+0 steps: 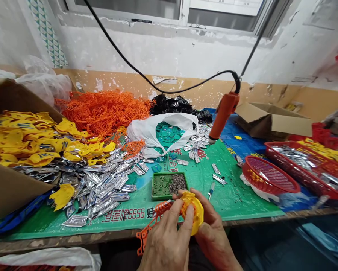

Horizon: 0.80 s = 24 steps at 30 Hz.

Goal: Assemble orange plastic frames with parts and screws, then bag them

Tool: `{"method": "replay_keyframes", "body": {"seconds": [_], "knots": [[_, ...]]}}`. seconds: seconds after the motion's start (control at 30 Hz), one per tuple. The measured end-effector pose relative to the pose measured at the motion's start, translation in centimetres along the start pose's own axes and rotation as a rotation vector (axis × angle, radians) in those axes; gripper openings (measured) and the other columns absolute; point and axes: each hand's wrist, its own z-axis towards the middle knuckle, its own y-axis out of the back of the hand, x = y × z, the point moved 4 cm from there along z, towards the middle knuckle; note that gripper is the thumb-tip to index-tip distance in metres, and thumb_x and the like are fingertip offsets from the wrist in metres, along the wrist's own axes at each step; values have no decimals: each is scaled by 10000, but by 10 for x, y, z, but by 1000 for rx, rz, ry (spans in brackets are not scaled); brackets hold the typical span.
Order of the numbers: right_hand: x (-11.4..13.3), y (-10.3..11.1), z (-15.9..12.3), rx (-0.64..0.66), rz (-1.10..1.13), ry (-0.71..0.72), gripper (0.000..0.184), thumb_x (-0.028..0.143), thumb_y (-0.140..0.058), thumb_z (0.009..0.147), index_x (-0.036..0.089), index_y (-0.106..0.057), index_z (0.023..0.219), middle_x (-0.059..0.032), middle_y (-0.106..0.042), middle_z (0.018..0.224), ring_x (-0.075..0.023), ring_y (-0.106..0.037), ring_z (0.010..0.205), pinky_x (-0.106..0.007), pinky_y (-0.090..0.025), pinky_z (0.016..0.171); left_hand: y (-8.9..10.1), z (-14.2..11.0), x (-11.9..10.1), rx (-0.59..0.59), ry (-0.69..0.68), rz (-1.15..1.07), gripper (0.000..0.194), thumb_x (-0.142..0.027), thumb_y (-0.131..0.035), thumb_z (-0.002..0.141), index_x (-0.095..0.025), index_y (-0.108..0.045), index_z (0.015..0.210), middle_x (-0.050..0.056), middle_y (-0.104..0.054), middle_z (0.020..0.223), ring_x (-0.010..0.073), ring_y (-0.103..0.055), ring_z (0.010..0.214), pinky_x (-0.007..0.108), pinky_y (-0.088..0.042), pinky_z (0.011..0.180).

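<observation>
Just over the table's front edge, my right hand (214,233) is closed around a yellow plastic shell (197,218), its thumb and fingers gripping the rim. My left hand (169,237) has its fingertips pressed on orange plastic in the hollow of that shell. An orange plastic frame (143,237) sticks out to the left, partly hidden behind my left hand; its far end hangs over the table edge. Just beyond my hands stands a green tray (154,196) of small metal screws. A small screwdriver (211,190) lies to its right.
An orange electric screwdriver (224,116) hangs from a cable above the table. Yellow shells (28,135), silver pieces (106,184) and orange frames (101,111) are heaped left. A white bag (142,130) holds teal pieces. Red baskets (249,171) and an open carton (287,126) stand right.
</observation>
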Motion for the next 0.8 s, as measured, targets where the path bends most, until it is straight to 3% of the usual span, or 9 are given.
{"method": "replay_keyframes", "body": {"seconds": [0.37, 0.53, 0.7, 0.8], "knots": [[0, -1, -3, -8, -27, -23, 616, 436, -778, 671, 357, -591, 1252, -64, -603, 1321, -279, -554, 1226, -446, -398, 1057, 2, 0, 3, 67, -69, -19, 557, -21, -382, 828, -90, -402, 1381, 245, -546, 1310, 296, -576, 1186, 359, -564, 863], [2, -1, -2, 8, -43, -24, 630, 427, -793, 656, 359, -594, 1250, -61, -606, 1317, -265, -557, 1223, -414, -411, 1047, 2, -1, 5, 52, -24, -38, 617, 12, -361, 791, -114, -388, 1395, 230, -535, 1331, 282, -576, 1188, 365, -563, 870], [3, -15, -1, -102, -112, 3, 587, 384, -820, 632, 349, -643, 1190, -42, -656, 1234, -228, -624, 1101, -363, -479, 968, 14, 3, 6, 38, -94, -73, 515, -67, -439, 846, -76, -432, 1361, 226, -567, 1311, 274, -542, 1232, 362, -536, 934], [12, -28, -2, -159, -296, 40, 602, 379, -837, 598, 335, -658, 1171, -30, -634, 1192, -204, -617, 1026, -328, -502, 916, 26, 0, 10, -23, -152, -84, 476, -72, -490, 857, -97, -476, 1332, 181, -639, 1240, 255, -595, 1171, 354, -527, 955]]}}
